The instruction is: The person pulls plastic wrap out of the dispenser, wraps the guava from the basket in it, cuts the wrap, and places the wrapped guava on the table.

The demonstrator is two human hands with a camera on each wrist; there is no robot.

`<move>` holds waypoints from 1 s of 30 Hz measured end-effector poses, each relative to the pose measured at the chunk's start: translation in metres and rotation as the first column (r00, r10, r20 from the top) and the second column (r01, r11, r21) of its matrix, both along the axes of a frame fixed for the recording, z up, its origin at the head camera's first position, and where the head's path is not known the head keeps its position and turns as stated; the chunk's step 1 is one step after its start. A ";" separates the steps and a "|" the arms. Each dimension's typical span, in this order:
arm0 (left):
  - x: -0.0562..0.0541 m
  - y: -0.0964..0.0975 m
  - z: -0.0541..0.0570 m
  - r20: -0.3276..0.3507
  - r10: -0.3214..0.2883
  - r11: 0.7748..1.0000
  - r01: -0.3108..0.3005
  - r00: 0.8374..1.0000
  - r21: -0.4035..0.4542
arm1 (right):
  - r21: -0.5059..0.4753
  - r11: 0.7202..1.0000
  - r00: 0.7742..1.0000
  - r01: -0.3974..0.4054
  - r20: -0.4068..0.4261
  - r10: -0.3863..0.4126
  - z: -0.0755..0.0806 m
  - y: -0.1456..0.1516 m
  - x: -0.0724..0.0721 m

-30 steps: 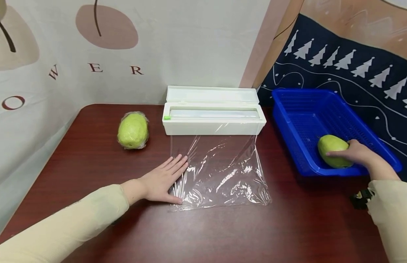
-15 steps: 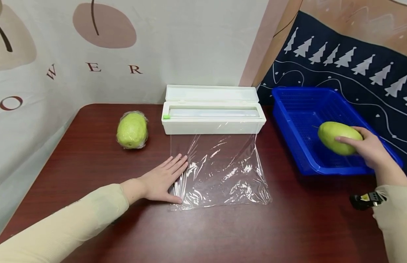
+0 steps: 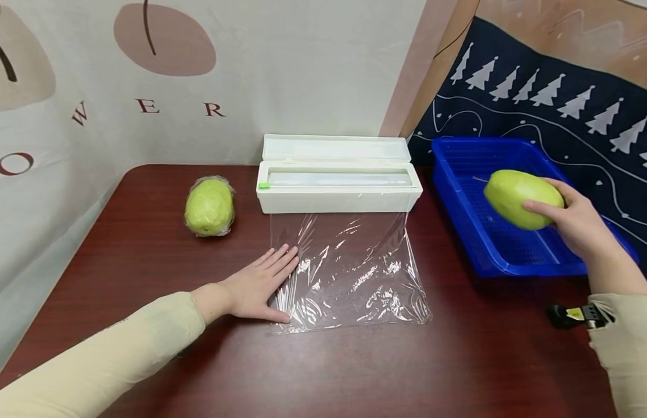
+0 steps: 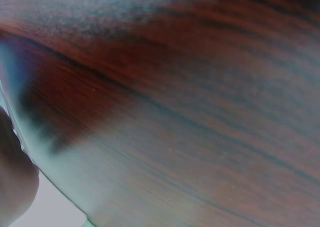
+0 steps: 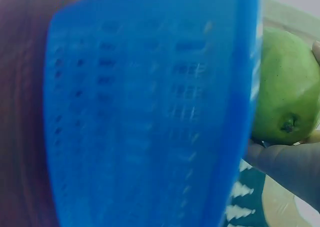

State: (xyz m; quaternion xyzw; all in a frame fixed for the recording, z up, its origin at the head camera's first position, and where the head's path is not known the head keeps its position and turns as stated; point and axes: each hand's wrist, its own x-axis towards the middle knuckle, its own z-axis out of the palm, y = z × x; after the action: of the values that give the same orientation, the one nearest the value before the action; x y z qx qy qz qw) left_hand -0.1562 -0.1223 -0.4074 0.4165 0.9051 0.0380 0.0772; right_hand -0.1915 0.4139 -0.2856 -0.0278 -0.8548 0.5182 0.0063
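I have the right hand [image 3: 577,223] gripping a green fruit [image 3: 518,197] over the blue basket [image 3: 532,270], and the left hand [image 3: 254,287] flat, fingers straight, on the left edge of the cling film [image 3: 349,278].

From the head we look forward and down across the tabletop [image 3: 323,371]. At the left wrist we face that same wood, so near that it fills most of the frame. At the right wrist we look closely at the blue basket [image 3: 532,269]; the head view shares it and the green fruit [image 3: 519,200], right in both frames.
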 end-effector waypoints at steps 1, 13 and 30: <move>0.000 0.000 0.000 0.001 0.000 1.000 0.000 1.000 0.001 | -0.073 0.997 1.000 -0.019 -0.012 0.019 0.001 -0.004 0.000; -0.001 -0.002 -0.001 -0.004 -0.001 1.000 0.001 1.000 -0.005 | -0.393 0.877 0.960 -0.278 -0.138 0.242 0.012 -0.088 -0.002; -0.002 -0.001 0.000 0.013 0.000 1.000 0.001 1.000 -0.021 | -0.075 0.869 0.872 -0.489 -0.024 0.489 -0.031 -0.201 -0.004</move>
State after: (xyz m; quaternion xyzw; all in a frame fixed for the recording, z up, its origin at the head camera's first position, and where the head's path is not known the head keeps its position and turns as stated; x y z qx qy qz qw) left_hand -0.1579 -0.1232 -0.4076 0.4156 0.9048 0.0310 0.0876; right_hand -0.1959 0.2128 -0.3166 0.1901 -0.8130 0.5362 -0.1241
